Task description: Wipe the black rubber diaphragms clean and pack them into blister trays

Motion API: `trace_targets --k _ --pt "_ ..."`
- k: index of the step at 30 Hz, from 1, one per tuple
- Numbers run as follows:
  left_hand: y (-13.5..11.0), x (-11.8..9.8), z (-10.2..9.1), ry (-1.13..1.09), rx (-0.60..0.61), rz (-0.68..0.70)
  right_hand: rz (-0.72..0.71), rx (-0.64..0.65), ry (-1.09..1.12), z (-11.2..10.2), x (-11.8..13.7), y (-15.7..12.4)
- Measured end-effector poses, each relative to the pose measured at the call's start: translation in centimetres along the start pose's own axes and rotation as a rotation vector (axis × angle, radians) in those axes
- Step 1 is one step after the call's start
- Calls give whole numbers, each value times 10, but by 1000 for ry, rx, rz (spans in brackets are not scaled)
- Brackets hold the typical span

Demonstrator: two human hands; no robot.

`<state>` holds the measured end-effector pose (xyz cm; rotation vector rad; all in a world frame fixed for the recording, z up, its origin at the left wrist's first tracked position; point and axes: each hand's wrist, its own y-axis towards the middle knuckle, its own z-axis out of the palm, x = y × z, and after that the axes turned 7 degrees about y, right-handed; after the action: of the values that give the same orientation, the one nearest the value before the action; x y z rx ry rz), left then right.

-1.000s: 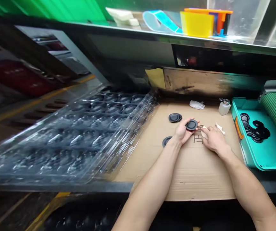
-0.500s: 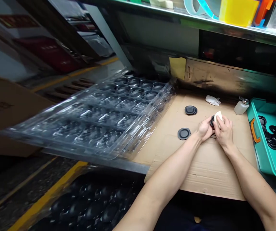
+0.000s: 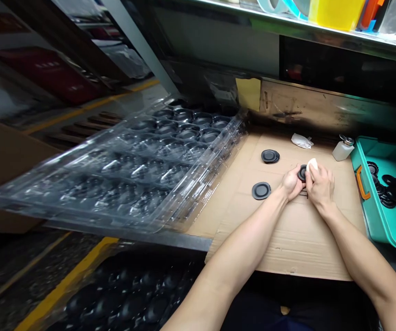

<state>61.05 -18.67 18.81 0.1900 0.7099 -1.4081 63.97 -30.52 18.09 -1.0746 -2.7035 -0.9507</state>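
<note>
My left hand [image 3: 291, 182] is closed around a round black disc [image 3: 301, 173] above the cardboard sheet [image 3: 287, 239]. My right hand [image 3: 319, 186] grips a small white cloth [image 3: 311, 164] and presses it against that disc. Two more black discs lie on the cardboard: one [image 3: 270, 156] further back and one [image 3: 261, 190] left of my left hand.
A stack of clear plastic cavity trays [image 3: 132, 161] overhangs the bench at the left. A teal bin [image 3: 384, 225] with several black discs sits at the right. A small white bottle [image 3: 342, 148] and a crumpled white wipe [image 3: 301, 140] lie at the back. A shelf [image 3: 322, 34] runs overhead.
My right hand has brought the white cloth onto the disc held in my left hand. The view has shifted left and down, and the hands stay together.
</note>
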Motion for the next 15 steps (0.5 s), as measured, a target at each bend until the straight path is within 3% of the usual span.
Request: trace_targets --k 5,9,12,15 --pt "0 2 -1 2 -6 2 -66 22 -13 -1 0 -1" --pt "-1 4 0 37 -40 5 33 -20 -43 -1 0 -1" --pt "-3 4 1 22 -16 -23 -71 35 -29 0 1 -2" --pt "-5 4 3 31 -24 16 12 1 -27 2 1 -1"
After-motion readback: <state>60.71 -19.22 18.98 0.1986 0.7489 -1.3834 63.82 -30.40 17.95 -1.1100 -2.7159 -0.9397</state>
